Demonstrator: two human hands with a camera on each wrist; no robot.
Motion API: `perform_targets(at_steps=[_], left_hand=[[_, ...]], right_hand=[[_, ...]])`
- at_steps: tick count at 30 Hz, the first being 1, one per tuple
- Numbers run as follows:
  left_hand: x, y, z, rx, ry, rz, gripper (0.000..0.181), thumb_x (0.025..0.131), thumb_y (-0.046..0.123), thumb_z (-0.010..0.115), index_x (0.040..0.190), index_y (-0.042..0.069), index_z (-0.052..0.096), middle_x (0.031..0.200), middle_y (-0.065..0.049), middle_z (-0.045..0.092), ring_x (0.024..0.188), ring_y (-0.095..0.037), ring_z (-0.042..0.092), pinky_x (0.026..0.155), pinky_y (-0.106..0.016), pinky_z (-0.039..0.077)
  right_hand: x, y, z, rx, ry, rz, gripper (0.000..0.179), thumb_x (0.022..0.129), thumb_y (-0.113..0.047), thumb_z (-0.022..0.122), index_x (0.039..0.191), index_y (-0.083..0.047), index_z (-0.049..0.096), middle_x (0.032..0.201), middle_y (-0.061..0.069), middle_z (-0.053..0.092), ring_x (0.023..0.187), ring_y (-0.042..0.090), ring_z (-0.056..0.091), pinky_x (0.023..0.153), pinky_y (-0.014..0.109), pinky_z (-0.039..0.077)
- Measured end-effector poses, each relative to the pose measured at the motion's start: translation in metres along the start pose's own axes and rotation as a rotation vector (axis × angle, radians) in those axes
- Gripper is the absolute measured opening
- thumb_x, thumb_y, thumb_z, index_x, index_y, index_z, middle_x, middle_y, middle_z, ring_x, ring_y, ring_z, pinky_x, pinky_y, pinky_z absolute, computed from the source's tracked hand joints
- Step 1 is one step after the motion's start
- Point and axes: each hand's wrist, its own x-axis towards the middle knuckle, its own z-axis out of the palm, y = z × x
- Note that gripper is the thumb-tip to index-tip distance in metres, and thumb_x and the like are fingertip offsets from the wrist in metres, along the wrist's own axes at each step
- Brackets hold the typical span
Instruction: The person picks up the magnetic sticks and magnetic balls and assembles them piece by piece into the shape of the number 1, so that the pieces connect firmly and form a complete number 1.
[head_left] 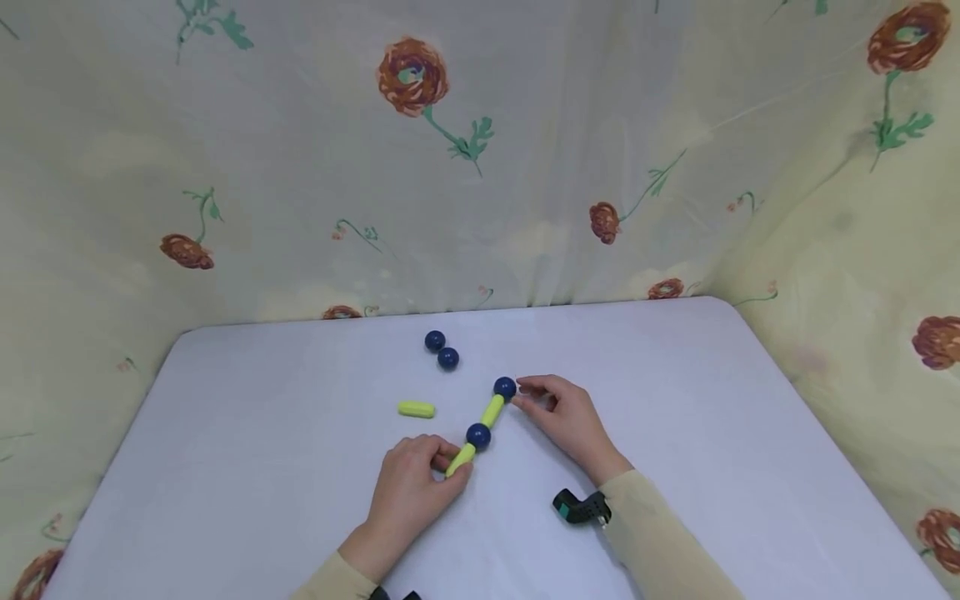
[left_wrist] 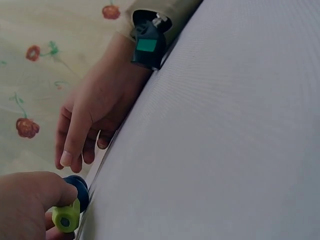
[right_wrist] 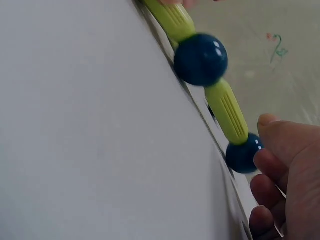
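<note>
A chain of yellow-green magnetic building sticks and dark blue balls runs diagonally between the two hands. My left hand (head_left: 412,482) pinches the near stick (head_left: 461,460) between thumb and fingers; its grey end disc faces the left wrist camera. Beyond it come the middle ball (head_left: 478,436), a second stick (head_left: 492,412) and the far ball (head_left: 505,387). The right hand (head_left: 564,417) is beside that far ball with loosely bent fingers. In the right wrist view, a fingertip overlaps the edge of the far ball (right_wrist: 243,154); whether it touches is unclear.
A loose yellow-green stick (head_left: 416,409) lies left of the chain. Two more blue balls (head_left: 435,340) (head_left: 448,359) sit side by side farther back. The white table (head_left: 247,450) ends at a flower-patterned curtain (head_left: 525,167).
</note>
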Motion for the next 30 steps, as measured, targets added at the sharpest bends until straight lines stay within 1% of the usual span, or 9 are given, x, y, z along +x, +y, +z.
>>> perform_targets(at_steps=[3, 9, 13, 16, 19, 23, 30], left_hand=[[0.0, 0.001, 0.0, 0.003, -0.003, -0.008, 0.022, 0.081, 0.039, 0.079, 0.091, 0.021, 0.072, 0.072, 0.017, 0.053, 0.07, -0.007, 0.045, 0.069, -0.03, 0.038], [0.001, 0.001, 0.001, -0.003, 0.0, 0.019, 0.021, 0.081, 0.037, 0.079, 0.09, 0.02, 0.072, 0.072, 0.016, 0.054, 0.07, -0.008, 0.046, 0.069, -0.031, 0.038], [0.0, -0.001, 0.003, 0.008, -0.004, 0.013, 0.021, 0.081, 0.038, 0.079, 0.089, 0.02, 0.072, 0.072, 0.016, 0.053, 0.07, -0.007, 0.045, 0.07, -0.031, 0.038], [0.0, -0.002, 0.003, 0.007, -0.002, 0.015, 0.021, 0.081, 0.038, 0.079, 0.09, 0.02, 0.072, 0.072, 0.016, 0.054, 0.07, -0.007, 0.045, 0.07, -0.031, 0.038], [0.0, -0.002, 0.003, 0.008, 0.004, 0.025, 0.021, 0.082, 0.039, 0.078, 0.09, 0.02, 0.072, 0.073, 0.016, 0.054, 0.07, -0.007, 0.046, 0.071, -0.032, 0.038], [0.0, -0.002, 0.003, 0.008, 0.006, 0.028, 0.021, 0.081, 0.039, 0.079, 0.09, 0.021, 0.072, 0.073, 0.017, 0.054, 0.07, -0.007, 0.046, 0.07, -0.031, 0.038], [0.0, -0.002, 0.001, -0.004, 0.008, 0.031, 0.021, 0.082, 0.039, 0.078, 0.089, 0.021, 0.072, 0.073, 0.017, 0.055, 0.07, -0.007, 0.046, 0.07, -0.032, 0.038]], right_hand=[[-0.01, -0.008, 0.004, 0.005, -0.013, -0.009, 0.03, 0.09, -0.039, 0.073, 0.115, -0.023, 0.072, 0.1, -0.013, 0.066, 0.074, 0.009, 0.057, 0.065, 0.026, 0.049], [-0.026, -0.021, 0.013, 0.012, -0.038, -0.056, 0.023, 0.09, -0.03, 0.075, 0.111, -0.022, 0.072, 0.095, -0.015, 0.065, 0.072, 0.006, 0.056, 0.063, 0.025, 0.048], [-0.033, -0.028, 0.02, 0.001, -0.077, -0.1, 0.026, 0.09, -0.034, 0.074, 0.113, -0.022, 0.072, 0.098, -0.016, 0.067, 0.08, 0.003, 0.058, 0.069, 0.025, 0.049], [-0.035, -0.032, 0.024, -0.028, -0.091, -0.137, 0.03, 0.09, -0.036, 0.074, 0.116, -0.023, 0.071, 0.104, -0.016, 0.068, 0.09, 0.001, 0.061, 0.076, 0.028, 0.051], [-0.035, -0.035, 0.025, -0.076, -0.108, -0.16, 0.033, 0.089, -0.035, 0.075, 0.12, -0.025, 0.071, 0.109, -0.015, 0.068, 0.099, 0.002, 0.061, 0.083, 0.031, 0.051], [-0.035, -0.039, 0.026, -0.124, -0.121, -0.152, 0.033, 0.088, -0.034, 0.076, 0.12, -0.026, 0.071, 0.11, -0.014, 0.069, 0.103, 0.004, 0.061, 0.086, 0.033, 0.05], [-0.034, -0.043, 0.027, -0.127, -0.111, -0.132, 0.032, 0.087, -0.032, 0.078, 0.118, -0.026, 0.072, 0.108, -0.013, 0.07, 0.102, 0.005, 0.061, 0.085, 0.033, 0.051]])
